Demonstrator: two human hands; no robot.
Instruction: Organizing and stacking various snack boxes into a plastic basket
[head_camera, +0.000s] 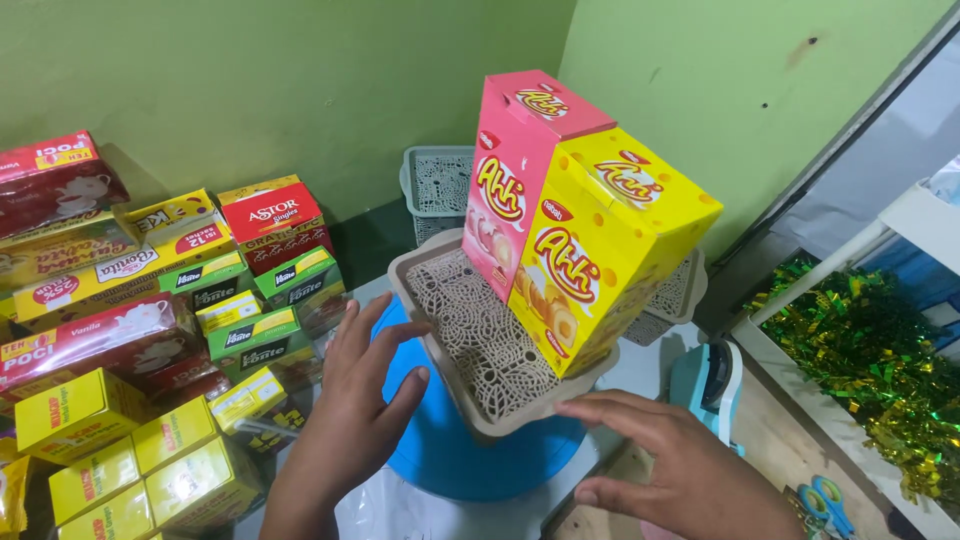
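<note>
Left hand (355, 400), open with fingers spread, rests against the near left corner of a beige lattice basket (480, 350); right hand (670, 465), also open and flat, touches its near front edge. Neither hand grips anything. Tilted on a blue round stool (450, 450), the basket carries two upright cartons, a pink box (510, 170) and a yellow box (600, 250), standing side by side and touching. Thin perforated plastic probably flexes under load; cardboard cartons look light but top-heavy and liable to slide. Best purchase appears to be the solid rim at opposite sides. Stacked snack boxes (150, 330) lie at left; a second grey basket (435, 185) stands behind.
</note>
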